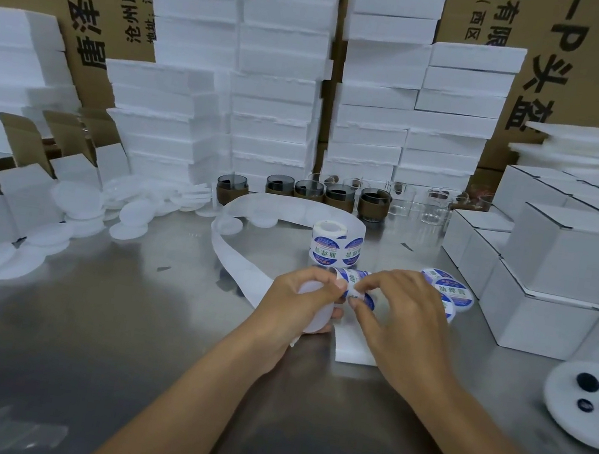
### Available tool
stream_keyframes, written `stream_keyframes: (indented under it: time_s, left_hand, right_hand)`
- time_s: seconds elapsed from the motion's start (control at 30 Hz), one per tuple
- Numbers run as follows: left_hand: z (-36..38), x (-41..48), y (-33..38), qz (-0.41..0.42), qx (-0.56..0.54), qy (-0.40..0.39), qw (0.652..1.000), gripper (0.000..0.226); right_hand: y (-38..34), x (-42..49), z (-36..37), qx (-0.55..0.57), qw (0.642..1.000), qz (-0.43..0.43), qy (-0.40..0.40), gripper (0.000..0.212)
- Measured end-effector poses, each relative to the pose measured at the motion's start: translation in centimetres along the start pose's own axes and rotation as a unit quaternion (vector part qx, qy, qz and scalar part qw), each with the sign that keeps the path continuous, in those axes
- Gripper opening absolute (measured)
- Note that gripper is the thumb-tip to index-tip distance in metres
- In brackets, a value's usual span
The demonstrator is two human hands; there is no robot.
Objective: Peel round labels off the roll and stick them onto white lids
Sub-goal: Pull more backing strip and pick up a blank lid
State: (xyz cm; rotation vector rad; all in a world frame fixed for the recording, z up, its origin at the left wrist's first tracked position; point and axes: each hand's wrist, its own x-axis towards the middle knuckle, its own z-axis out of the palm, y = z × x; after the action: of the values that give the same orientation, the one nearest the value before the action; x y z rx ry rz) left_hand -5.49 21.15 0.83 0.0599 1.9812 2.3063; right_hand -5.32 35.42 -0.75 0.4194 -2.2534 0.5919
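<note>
Grips a white lid (315,320) in the left hand (291,299), with fingers curled round it. Pinches a round label (363,299) at the right hand (405,316) fingertips, just off the left thumb and over the lid's edge. Keeps the roll (334,245) just beyond both hands, labelled lids (446,289) behind the right knuckles. Likely to land off-centre or crease if pressed from one edge. Could fold onto itself, curled as pinched.
</note>
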Motion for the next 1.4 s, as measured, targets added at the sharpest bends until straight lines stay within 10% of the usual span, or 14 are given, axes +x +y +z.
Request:
stream_keyframes:
  time_s: [0.43, 0.77, 0.9, 1.4]
  left_hand:
    - [-0.6, 0.8, -0.5, 0.067, 0.091, 0.113, 0.987, 0.014]
    - [-0.9, 1.2, -0.5, 0.053, 0.007, 0.132, 0.990, 0.014]
    - [-1.0, 1.2, -0.5, 0.040, -0.006, 0.123, 0.992, 0.013]
    - [-0.7, 1.0, -0.7, 0.003, 0.004, 0.001, 1.000, 0.010]
  right_hand:
    - [-0.5, -0.2, -0.6, 0.034, 0.997, 0.024, -0.062, 0.012]
    - [-0.9, 0.4, -1.1, 0.280, 0.942, 0.186, 0.011, 0.030]
    - [-0.9, 1.0, -1.9, 0.400, 0.884, 0.226, 0.087, 0.016]
    - [-1.0, -0.1, -0.6, 0.401, 0.904, 0.140, -0.046, 0.053]
